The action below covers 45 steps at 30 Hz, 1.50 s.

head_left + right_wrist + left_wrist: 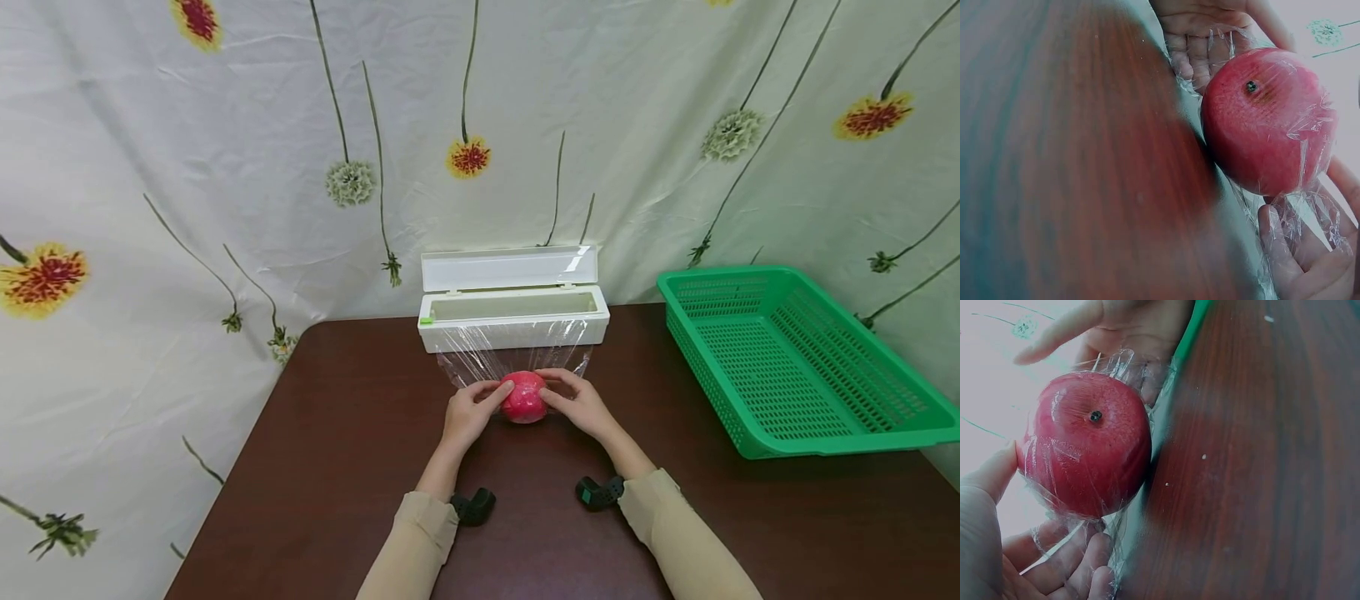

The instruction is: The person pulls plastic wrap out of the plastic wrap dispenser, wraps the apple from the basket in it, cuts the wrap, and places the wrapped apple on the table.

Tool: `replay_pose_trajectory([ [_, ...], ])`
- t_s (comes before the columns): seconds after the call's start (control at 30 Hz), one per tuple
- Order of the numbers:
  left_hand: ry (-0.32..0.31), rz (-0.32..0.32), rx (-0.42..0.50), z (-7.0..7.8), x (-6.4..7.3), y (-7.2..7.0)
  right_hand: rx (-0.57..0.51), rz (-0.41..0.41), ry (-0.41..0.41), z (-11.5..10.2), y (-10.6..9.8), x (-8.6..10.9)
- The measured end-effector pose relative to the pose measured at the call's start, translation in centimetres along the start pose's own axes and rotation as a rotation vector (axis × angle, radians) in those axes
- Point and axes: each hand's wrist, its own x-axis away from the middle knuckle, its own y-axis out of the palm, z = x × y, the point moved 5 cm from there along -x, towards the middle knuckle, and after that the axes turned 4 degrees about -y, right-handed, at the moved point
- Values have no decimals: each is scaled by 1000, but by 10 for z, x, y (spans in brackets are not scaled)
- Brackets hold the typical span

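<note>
A round red fruit (524, 406) sits between a person's two bare hands, above the near middle of a dark brown bench. The left hand (468, 414) holds it from the left, thumb against its side; the right hand (585, 408) holds it from the right in the same way, thumb on the near face. Clear film (517, 360) covers the fruit, creased and shiny, and bunches over the fingers beneath; the wrist views show a small dark spot on the fruit's skin.

Beyond the fruit, the film runs in wrinkles to a long white box (431, 337) at the far edge of the bench (360, 450), its lid (502, 271) raised. A green tab (426, 321) marks the box's front left corner. To the right stands a green slotted basket (802, 383). The bench has a reddish wood grain. Behind it hangs pale cloth (225, 125) printed with yellow-and-red flowers, white puffs and thin stems. Beige sleeves (412, 533) cover the forearms.
</note>
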Motion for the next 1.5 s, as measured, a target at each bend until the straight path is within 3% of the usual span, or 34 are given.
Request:
replay_pose_trajectory([
  [0.23, 23, 0, -21, 2, 1, 0, 40, -39, -45, 1, 2, 1],
  [0.4, 111, 26, -64, 6, 2, -1, 50, -28, -26, 2, 1, 1],
  [0.53, 267, 79, -50, 14, 4, -4, 51, -28, -7, 2, 1, 1],
  [0.67, 504, 143, -37, 26, 10, -8, 67, -27, -7, 1, 1, 1],
  [0.77, 672, 158, -68, 36, 18, -10, 75, -26, -18, 1, 1, 0],
  [0.87, 745, 124, -98, 42, 24, -7, 82, -21, -42, 0, 1, 0],
  [0.97, 718, 62, -98, 39, 25, -3, 82, -13, -73, -1, 1, 0],
  [1.17, 588, -20, -28, 24, 18, 3, 63, 4, -79, -1, 1, 1],
  [1.27, 576, -29, 18, 25, 18, 3, 51, 13, -84, -2, 1, 1],
  [1.37, 562, -41, 55, 36, 24, 1, 22, 13, -115, -2, 1, 2],
  [1.5, 552, -52, 46, 32, 23, 2, -4, 5, -160, -2, 1, 2],
])
